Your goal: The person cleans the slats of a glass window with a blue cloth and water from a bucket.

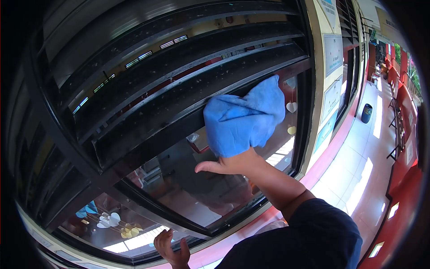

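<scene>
My right hand [233, 164] presses a blue cloth [246, 116] against the dark window frame, just under the lowest slat. Its fingers are hidden beneath the cloth, while the thumb sticks out to the left over the glass. The cloth is bunched, with a fold across its middle, and covers part of the frame and the upper glass pane [197, 179]. Low in the view, my left hand [172, 250] is raised beside the lower window frame, fingers apart and holding nothing.
Dusty dark louvre slats [188, 67] fill the upper window. Paper hearts [109, 220] show at the lower left pane. Posters [331, 96] hang on the wall at right. Along the tiled corridor [345, 170] stand a dark bin [367, 113] and a red wall [403, 148].
</scene>
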Demonstrator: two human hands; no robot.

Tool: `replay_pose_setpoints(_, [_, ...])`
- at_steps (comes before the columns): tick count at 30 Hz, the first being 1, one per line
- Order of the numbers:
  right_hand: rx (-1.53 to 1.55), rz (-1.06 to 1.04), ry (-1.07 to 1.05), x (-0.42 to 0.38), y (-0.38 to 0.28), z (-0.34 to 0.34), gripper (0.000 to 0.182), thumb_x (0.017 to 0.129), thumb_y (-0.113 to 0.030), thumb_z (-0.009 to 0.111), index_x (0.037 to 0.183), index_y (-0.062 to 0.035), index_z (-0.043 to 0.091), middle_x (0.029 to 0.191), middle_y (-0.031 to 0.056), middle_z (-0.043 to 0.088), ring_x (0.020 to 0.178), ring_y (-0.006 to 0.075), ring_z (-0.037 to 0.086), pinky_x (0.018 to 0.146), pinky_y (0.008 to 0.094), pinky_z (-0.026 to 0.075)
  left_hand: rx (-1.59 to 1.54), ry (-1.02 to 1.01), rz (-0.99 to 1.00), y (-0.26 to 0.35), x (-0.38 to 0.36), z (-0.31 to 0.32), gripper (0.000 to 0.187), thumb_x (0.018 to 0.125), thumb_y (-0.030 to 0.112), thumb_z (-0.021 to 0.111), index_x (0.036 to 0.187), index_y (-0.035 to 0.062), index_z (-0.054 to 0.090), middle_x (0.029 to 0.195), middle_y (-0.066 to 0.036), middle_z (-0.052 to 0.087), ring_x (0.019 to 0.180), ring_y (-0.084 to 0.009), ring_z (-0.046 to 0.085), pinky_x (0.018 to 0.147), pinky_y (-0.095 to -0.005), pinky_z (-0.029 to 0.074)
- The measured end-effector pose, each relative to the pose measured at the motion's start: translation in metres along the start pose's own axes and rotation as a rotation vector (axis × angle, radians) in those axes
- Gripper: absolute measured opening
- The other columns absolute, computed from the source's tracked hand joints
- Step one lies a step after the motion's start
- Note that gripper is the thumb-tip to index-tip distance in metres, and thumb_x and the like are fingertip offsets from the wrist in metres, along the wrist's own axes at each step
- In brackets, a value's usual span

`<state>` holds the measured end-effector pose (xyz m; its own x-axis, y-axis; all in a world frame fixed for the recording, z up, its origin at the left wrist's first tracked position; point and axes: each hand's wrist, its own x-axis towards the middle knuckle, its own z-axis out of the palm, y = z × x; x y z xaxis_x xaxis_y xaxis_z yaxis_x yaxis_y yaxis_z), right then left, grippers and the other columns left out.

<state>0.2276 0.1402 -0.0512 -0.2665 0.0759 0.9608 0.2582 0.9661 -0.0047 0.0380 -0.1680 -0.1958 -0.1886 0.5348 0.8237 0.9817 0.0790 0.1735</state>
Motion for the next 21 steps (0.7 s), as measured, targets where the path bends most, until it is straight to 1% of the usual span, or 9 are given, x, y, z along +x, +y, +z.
replay_pose_setpoints(3, [-0.102, 0.075, -0.03, -0.006, 0.032, -0.022, 0.086, 0.078, -0.062, 0.073, 0.135, -0.0005, 0.053, 0.13, 0.0246, 0.054, 0.122, 0.047, 0.048, 0.108, 0.0556, 0.031, 0.112, 0.016, -0.092, -0.014, -0.03, -0.015, 0.031, 0.087, 0.021, 0.073, 0.113, 0.0065, 0.066, 0.113, -0.011, 0.07, 0.105, -0.0306, 0.064, 0.092, -0.0449, 0.045])
replay_pose_setpoints(4, [-0.116, 0.117, 0.135, -0.018, 0.057, -0.024, 0.084, 0.079, -0.061, 0.073, 0.133, 0.001, 0.053, 0.132, 0.0244, 0.053, 0.124, 0.0477, 0.046, 0.11, 0.055, 0.029, 0.126, 0.009, -0.146, -0.023, -0.049, -0.021, 0.029, 0.091, 0.028, 0.074, 0.11, 0.0075, 0.069, 0.113, -0.011, 0.071, 0.104, -0.0293, 0.066, 0.09, -0.0434, 0.046])
replay_pose_setpoints(6, [-0.07, 0.611, 0.088, -0.024, 0.105, -0.058, 0.08, 0.085, -0.057, 0.069, 0.132, 0.0054, 0.052, 0.134, 0.0283, 0.051, 0.127, 0.0451, 0.046, 0.11, 0.0474, 0.032, 0.185, 0.027, -0.346, -0.036, -0.092, -0.027, 0.033, 0.081, 0.008, 0.081, 0.111, 0.0016, 0.068, 0.112, -0.015, 0.07, 0.103, -0.0327, 0.065, 0.089, -0.0455, 0.05])
replay_pose_setpoints(8, [-0.106, 1.123, 0.144, -0.016, 0.149, -0.088, 0.07, 0.093, -0.061, 0.057, 0.119, 0.0036, 0.062, 0.104, 0.0231, 0.068, 0.106, 0.041, 0.062, 0.101, 0.0423, 0.043, 0.245, 0.033, -0.404, -0.028, -0.105, -0.036, 0.031, 0.084, 0.007, 0.078, 0.113, 0.0004, 0.068, 0.102, -0.016, 0.072, 0.092, -0.0298, 0.069, 0.086, -0.0407, 0.053])
replay_pose_setpoints(9, [-0.064, 0.99, 0.376, -0.004, 0.136, -0.095, 0.074, 0.092, -0.066, 0.055, 0.117, 0.0038, 0.064, 0.093, 0.0197, 0.07, 0.098, 0.0373, 0.065, 0.098, 0.0399, 0.044, 0.186, 0.02, -0.444, -0.031, -0.112, -0.036, 0.032, 0.084, 0.007, 0.078, 0.114, 0.0008, 0.068, 0.099, -0.016, 0.073, 0.088, -0.0288, 0.07, 0.084, -0.0395, 0.054])
replay_pose_setpoints(11, [-0.138, 0.813, 0.39, -0.01, 0.154, -0.089, 0.069, 0.09, -0.057, 0.065, 0.123, 0.003, 0.06, 0.109, 0.0198, 0.066, 0.104, 0.0319, 0.063, 0.095, 0.0399, 0.045, 0.118, 0.018, -0.507, -0.03, -0.115, -0.036, 0.03, 0.084, 0.008, 0.077, 0.113, 0.0017, 0.07, 0.093, -0.015, 0.074, 0.081, -0.0272, 0.071, 0.076, -0.0374, 0.055])
replay_pose_setpoints(12, [-0.227, 0.612, 0.428, -0.014, 0.158, -0.078, 0.067, 0.089, -0.054, 0.069, 0.125, 0.0027, 0.059, 0.113, 0.0192, 0.064, 0.105, 0.0305, 0.061, 0.094, 0.0399, 0.046, 0.106, -0.07, -0.613, -0.043, -0.14, -0.028, 0.043, 0.077, 0.005, 0.072, 0.119, 0.0059, 0.061, 0.098, -0.007, 0.071, 0.098, -0.0282, 0.061, 0.09, -0.0445, 0.046])
replay_pose_setpoints(16, [0.086, 0.179, 0.35, 0.016, 0.079, -0.034, 0.065, 0.082, -0.046, 0.079, 0.121, 0.0024, 0.058, 0.111, 0.0152, 0.061, 0.102, 0.0295, 0.058, 0.094, 0.0397, 0.044, 0.153, -0.041, -0.311, -0.024, -0.089, -0.007, 0.036, 0.074, 0.014, 0.079, 0.107, 0.0098, 0.067, 0.082, -0.003, 0.07, 0.081, -0.0255, 0.064, 0.084, -0.0428, 0.045])
replay_pose_setpoints(21, [0.135, -0.167, 0.092, 0.066, -0.043, 0.012, 0.065, 0.074, -0.049, 0.084, 0.111, 0.0001, 0.063, 0.105, 0.0134, 0.061, 0.098, 0.0337, 0.057, 0.096, 0.0422, 0.042, 0.032, -0.126, -0.206, 0.005, -0.058, 0.003, 0.031, 0.072, 0.02, 0.081, 0.101, 0.0158, 0.071, 0.08, -0.003, 0.071, 0.075, -0.0204, 0.069, 0.085, -0.0402, 0.047])
